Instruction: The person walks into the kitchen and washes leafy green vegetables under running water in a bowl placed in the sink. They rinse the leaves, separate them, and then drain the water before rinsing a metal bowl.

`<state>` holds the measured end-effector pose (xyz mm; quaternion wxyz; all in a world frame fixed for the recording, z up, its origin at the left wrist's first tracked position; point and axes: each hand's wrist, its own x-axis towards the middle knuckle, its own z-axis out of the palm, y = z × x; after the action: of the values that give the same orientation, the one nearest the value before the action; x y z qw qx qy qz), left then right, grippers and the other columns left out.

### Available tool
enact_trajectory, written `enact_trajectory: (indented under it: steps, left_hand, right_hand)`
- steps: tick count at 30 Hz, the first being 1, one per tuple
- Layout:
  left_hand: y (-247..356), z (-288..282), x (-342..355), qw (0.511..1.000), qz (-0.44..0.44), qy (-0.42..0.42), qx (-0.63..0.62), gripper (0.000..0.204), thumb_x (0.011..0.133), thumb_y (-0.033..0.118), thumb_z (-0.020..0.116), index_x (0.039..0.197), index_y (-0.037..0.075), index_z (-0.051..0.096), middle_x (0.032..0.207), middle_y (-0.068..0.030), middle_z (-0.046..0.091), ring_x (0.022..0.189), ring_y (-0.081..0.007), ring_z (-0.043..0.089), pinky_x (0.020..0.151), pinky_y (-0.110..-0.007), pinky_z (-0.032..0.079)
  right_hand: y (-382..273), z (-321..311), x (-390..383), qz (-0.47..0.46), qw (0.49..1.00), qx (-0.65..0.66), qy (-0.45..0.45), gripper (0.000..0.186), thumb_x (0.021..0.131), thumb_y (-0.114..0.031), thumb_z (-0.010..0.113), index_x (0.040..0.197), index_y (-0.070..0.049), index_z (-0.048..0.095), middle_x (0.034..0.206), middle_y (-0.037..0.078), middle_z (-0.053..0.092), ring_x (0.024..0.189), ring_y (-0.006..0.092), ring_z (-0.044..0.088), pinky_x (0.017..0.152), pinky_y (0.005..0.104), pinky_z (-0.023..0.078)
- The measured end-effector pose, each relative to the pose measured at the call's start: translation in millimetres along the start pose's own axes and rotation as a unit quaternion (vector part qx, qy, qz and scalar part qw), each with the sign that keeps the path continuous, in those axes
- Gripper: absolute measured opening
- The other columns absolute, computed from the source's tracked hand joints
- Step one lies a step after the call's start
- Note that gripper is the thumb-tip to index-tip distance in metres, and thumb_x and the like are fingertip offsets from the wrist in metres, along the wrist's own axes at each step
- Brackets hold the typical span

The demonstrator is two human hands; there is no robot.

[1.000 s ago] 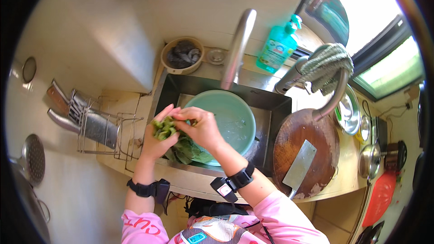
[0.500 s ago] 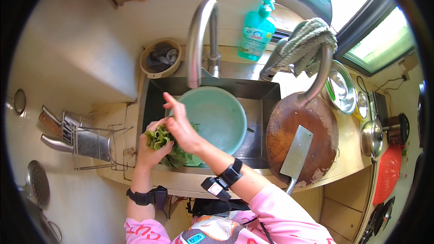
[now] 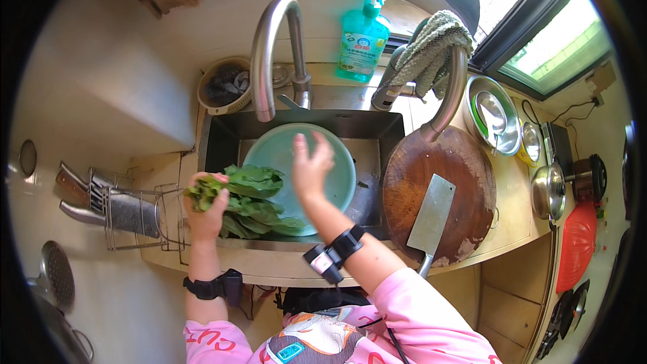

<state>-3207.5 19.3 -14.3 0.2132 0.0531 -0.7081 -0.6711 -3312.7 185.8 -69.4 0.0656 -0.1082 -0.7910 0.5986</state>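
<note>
A bunch of leafy greens is gripped at its pale stem end by my left hand, over the left side of the sink. Its leaves spread rightward over the rim of a pale green basin. My right hand hangs above the basin, with its fingers apart and nothing in it. The basin sits inside a dark metal sink. Behind it rises a curved steel faucet, its spout over the sink's back edge.
Right of the sink, a cleaver lies on a round wooden chopping board. At the left stands a wire knife rack. A green soap bottle, a small strainer basket and a draped cloth are behind the sink. Metal bowls stand farther right.
My left hand has moved left with the greens, whose leaves now fan out. My right hand has come away from them to the right, over the basin. The whole view has shifted slightly.
</note>
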Motion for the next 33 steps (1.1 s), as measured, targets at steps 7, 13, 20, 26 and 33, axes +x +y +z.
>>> enact_trajectory:
  steps: [7,13,20,26,33]
  left_hand:
    - [53.0,-39.5,-11.7,0.983,0.099,0.148,0.041,0.039,0.074,-0.004,0.061,0.108,0.002,0.045,0.097,-0.0102,0.058,0.095,-0.0185,0.054,0.090,-0.033,0.040]
    - [86.5,-63.2,-27.0,0.981,0.146,0.123,0.031,0.044,0.075,-0.005,0.061,0.113,0.005,0.042,0.100,-0.0122,0.057,0.097,-0.0199,0.052,0.091,-0.035,0.039]
    - [93.6,-73.5,-31.5,0.987,0.115,0.108,0.002,0.044,0.072,-0.008,0.059,0.112,0.004,0.042,0.099,-0.0105,0.057,0.094,-0.0165,0.053,0.084,-0.030,0.042]
    - [88.9,-70.8,-22.0,0.989,0.097,0.098,-0.043,0.037,0.073,-0.006,0.061,0.106,0.003,0.046,0.097,-0.0103,0.058,0.087,-0.0140,0.054,0.076,-0.027,0.045]
    - [80.8,-64.4,-13.7,0.991,0.077,0.087,-0.060,0.039,0.073,-0.006,0.062,0.108,0.002,0.046,0.095,-0.0082,0.061,0.083,-0.0100,0.055,0.073,-0.025,0.047]
  right_hand:
    - [164.2,-70.2,42.8,0.379,0.901,-0.191,-0.092,0.066,0.075,-0.031,0.070,0.120,0.010,0.044,0.118,0.023,0.052,0.108,0.0333,0.053,0.091,0.0411,0.042]
    - [170.7,-62.7,34.9,0.379,0.883,-0.241,-0.136,0.041,0.076,-0.027,0.068,0.104,0.002,0.060,0.098,0.014,0.063,0.084,0.0251,0.063,0.065,0.0383,0.052]
    - [107.3,-60.9,6.2,0.271,0.932,-0.222,-0.097,0.036,0.071,-0.017,0.052,0.092,0.011,0.062,0.094,0.028,0.062,0.087,0.0357,0.063,0.077,0.0388,0.049]
    - [80.4,-49.3,-11.5,0.243,0.957,-0.150,-0.044,0.035,0.069,-0.016,0.049,0.086,0.012,0.062,0.080,0.027,0.063,0.068,0.0354,0.064,0.059,0.0406,0.051]
    - [54.0,-50.2,-12.8,0.193,0.961,-0.196,-0.041,0.035,0.068,-0.017,0.047,0.081,0.012,0.063,0.073,0.025,0.062,0.060,0.0336,0.064,0.053,0.0399,0.051]
